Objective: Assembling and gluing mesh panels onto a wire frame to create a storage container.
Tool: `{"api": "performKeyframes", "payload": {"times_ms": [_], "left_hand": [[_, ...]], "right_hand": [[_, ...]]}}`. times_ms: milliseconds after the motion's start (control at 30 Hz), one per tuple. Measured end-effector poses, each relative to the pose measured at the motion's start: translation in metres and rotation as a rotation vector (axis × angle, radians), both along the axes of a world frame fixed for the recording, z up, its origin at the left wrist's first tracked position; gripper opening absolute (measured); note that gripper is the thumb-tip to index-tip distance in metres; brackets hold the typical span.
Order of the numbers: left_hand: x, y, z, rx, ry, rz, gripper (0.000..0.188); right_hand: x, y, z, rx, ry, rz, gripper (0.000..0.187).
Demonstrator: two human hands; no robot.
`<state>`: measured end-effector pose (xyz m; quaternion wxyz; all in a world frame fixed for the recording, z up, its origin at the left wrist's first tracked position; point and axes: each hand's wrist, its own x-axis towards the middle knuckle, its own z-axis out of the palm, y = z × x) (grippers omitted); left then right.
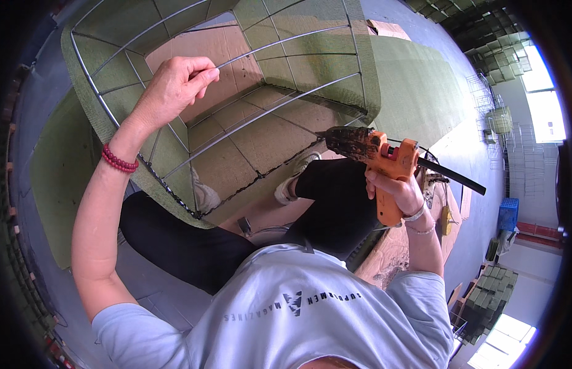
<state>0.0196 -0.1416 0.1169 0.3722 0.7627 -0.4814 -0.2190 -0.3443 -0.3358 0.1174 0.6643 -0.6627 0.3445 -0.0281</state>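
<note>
In front of me, over my legs, stands a large box-like wire frame [351, 26] with green woven mesh panels [129, 92]. My left hand [181, 86] is closed, thumb pressed to the bent fingers, on one of its wires near the upper left. An orange hot glue gun [392, 166] is gripped in my right hand [398, 189]. Its front is crusted with dark residue, and the nozzle points left, close to the frame's right corner. A black glue stick [452, 174] juts from its back. Dark, uneven glue [259, 176] runs along the lower panel's near edge.
A flat green mesh sheet [415, 83] lies at the right on the floor. Cardboard [390, 255] lies beside my right leg. Farther right are a blue crate [508, 213], stacked green boxes [492, 298] and bare wire frames [523, 157].
</note>
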Motion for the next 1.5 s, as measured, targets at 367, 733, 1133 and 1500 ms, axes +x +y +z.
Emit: {"api": "performKeyframes", "payload": {"times_ms": [367,733,1133,1500], "left_hand": [[0.001,-0.001,0.003,0.007,-0.040,0.009,0.026],[0.000,-0.001,0.002,0.009,-0.029,0.015,0.026],[0.005,-0.002,-0.001,-0.014,-0.018,-0.003,0.026],[0.003,-0.004,0.005,-0.010,-0.001,0.015,0.026]], "right_hand": [[0.003,0.006,0.015,-0.076,0.040,-0.002,0.023],[-0.002,-0.001,0.011,-0.077,0.054,-0.009,0.022],[-0.028,0.003,-0.013,0.039,-0.223,-0.047,0.025],[-0.032,0.006,-0.029,0.001,-0.175,-0.107,0.028]]}}
